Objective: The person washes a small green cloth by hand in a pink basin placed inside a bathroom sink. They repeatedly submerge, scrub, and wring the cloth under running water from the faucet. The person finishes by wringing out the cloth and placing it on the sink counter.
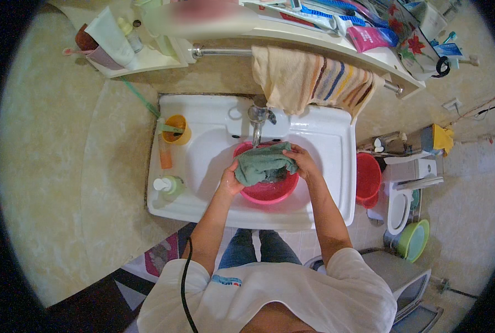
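A wet-looking green cloth (261, 162) is stretched between my hands, over a pink basin (268, 194) that stands in the white sink (203, 194). My left hand (232, 178) grips the cloth's left end, and my right hand (303, 161) has hold of its right end. Part of the cloth hangs down toward the water in the basin. Just beyond it, the metal faucet (257, 119) points its spout at the basin's far rim. The undersides of the cloth and some fingertips are hidden.
On the sink's left ledge are an orange cup (176, 131) and a pump bottle (170, 185). A striped towel (319, 80) hangs from a metal rail behind the faucet, below a shelf (292, 36) of toothpaste tubes. To the right are a red bucket (368, 176) and a toilet (398, 211).
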Tool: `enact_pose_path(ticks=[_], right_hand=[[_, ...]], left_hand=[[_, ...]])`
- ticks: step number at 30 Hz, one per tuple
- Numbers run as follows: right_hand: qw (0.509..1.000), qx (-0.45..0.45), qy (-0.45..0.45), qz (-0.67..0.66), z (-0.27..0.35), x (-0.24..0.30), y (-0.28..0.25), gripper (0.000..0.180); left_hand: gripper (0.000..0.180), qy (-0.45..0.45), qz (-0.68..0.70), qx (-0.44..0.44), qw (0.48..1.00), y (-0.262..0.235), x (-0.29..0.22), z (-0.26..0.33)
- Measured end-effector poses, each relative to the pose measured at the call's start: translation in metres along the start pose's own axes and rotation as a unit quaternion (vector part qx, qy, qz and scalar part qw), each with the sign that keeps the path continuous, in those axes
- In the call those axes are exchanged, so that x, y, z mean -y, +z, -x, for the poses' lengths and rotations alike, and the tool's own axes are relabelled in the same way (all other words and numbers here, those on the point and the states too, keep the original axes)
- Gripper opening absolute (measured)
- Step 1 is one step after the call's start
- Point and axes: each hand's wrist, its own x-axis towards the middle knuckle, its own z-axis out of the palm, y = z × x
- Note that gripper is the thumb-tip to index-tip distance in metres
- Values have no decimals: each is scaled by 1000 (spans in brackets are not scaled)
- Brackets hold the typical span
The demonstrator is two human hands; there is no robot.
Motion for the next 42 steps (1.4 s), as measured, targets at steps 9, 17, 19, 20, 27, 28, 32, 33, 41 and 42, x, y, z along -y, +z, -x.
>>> enact_pose_path(ticks=[9, 17, 19, 20, 27, 28, 32, 33, 41, 42], right_hand=[[1000, -6, 25, 6, -14, -37, -15, 35], [997, 7, 29, 77, -17, -60, 12, 34], [999, 7, 26, -18, -10, -55, 19, 30], [998, 5, 25, -64, -6, -50, 26, 28], [998, 47, 24, -37, 7, -68, 49, 36], [999, 32, -12, 2, 2, -70, 47, 35], [991, -20, -121, 48, -6, -71, 40, 30], [989, -35, -141, 33, -6, -69, 38, 28], [850, 8, -381, 364, 58, -78, 123, 14], [830, 22, -364, 422, 58, -81, 121, 14]], left_hand=[[51, 23, 50, 82, 995, 11, 13, -9], [55, -31, -34, 94, 995, 43, 21, -5], [56, -16, -40, 43, 998, 27, 13, 1], [56, 6, -34, 37, 999, 20, 8, 2], [56, 81, 0, 82, 993, 26, 29, -19], [56, 99, -7, 70, 993, 23, 31, -23], [57, 88, -88, -59, 990, 10, 26, -30], [57, 72, -124, -130, 981, 8, 24, -31], [59, -64, -59, 102, 991, -59, -5, -59], [59, -51, -55, 81, 994, -51, 3, -60]])
